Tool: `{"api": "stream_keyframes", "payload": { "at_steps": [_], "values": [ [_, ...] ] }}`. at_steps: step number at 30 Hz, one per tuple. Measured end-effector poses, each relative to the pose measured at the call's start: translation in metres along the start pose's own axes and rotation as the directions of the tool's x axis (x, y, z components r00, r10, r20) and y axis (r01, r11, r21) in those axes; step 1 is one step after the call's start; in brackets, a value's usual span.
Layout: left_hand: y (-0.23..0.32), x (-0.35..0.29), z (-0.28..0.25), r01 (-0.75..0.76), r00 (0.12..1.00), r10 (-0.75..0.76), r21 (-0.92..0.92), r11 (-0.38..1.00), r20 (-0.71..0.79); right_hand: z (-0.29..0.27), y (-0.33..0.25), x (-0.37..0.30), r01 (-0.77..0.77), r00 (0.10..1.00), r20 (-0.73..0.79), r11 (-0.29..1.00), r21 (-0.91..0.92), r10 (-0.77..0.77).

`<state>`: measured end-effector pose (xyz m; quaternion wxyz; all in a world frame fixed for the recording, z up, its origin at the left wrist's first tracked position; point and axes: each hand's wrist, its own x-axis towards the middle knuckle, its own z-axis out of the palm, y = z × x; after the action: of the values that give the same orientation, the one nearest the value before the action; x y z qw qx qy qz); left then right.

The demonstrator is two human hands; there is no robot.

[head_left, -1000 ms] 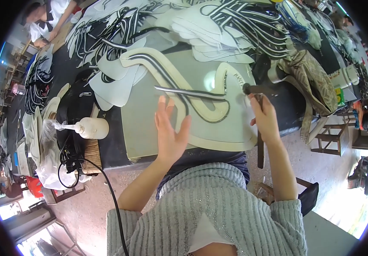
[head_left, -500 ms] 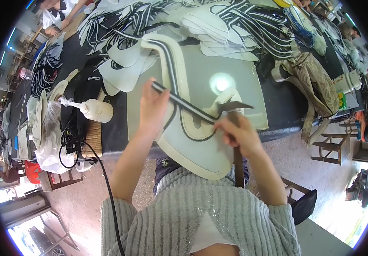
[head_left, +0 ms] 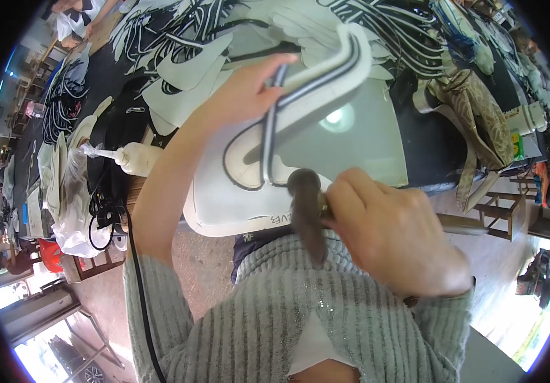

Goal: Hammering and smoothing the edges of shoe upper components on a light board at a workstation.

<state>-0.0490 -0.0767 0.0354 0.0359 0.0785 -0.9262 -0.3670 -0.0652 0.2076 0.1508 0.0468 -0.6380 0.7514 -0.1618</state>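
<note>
Clearly, a hammer in the right fist and a striped strip at the left

Well, nearest to me is the wearer's grey ribbed sweater (head_left: 256,319), with a black cable (head_left: 137,281) running down over the left sleeve. Just beyond it, I see the right hand (head_left: 390,230) clamped on the hammer (head_left: 310,217); the dark head, a little blurred, overlaps the near edge of the pale curved panel (head_left: 221,207). I can't tell whether hammer and panel touch.

That panel lies in front of the wearer, over a grey-green board (head_left: 377,150), its lower edge by the lap. Its long bent arm reaches away to the upper right, a black-and-white stripe along it and a shadow beneath.

A loose black-and-white strip (head_left: 267,143) crosses the panel, and the left hand (head_left: 259,89) is at its far end, thumb and fingers on either side; from here I can't tell if they grip it.

To the left, a white squeeze bottle (head_left: 141,158) lies on the black worktop (head_left: 429,150), nozzle pointing left. To the right sits a patterned bag (head_left: 479,121).

Farther off are stacked pale pieces (head_left: 185,67) and bundled striped strips (head_left: 409,48). At the upper left I make out a co-worker's arm (head_left: 101,18).
</note>
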Motion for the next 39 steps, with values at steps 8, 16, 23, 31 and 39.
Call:
{"api": "stream_keyframes", "payload": {
  "at_steps": [8,16,23,31,39],
  "values": [
    [0.0,0.021,0.063,-0.1,0.991,0.116,0.21,0.972,-0.064,-0.007,-0.034,0.027,-0.003,0.998,0.055,0.996,0.084,-0.002],
    [0.019,0.007,0.053,-0.3,0.932,0.213,-0.297,0.906,-0.291,0.02,0.021,0.093,0.18,0.963,-0.246,0.943,0.28,-0.11],
    [-0.024,-0.057,0.044,-0.052,0.933,0.032,-0.048,0.997,-0.357,0.06,0.079,0.106,-0.088,0.992,-0.019,0.778,0.622,0.127],
    [-0.018,-0.069,0.067,-0.005,0.908,-0.006,-0.024,1.0,-0.419,0.095,0.112,0.096,-0.262,0.955,0.21,0.925,0.275,0.208],
    [0.006,-0.055,0.066,-0.197,0.953,0.209,0.074,0.978,-0.22,0.1,0.13,0.097,-0.303,0.944,0.129,0.639,0.707,0.304]
  ]
}}
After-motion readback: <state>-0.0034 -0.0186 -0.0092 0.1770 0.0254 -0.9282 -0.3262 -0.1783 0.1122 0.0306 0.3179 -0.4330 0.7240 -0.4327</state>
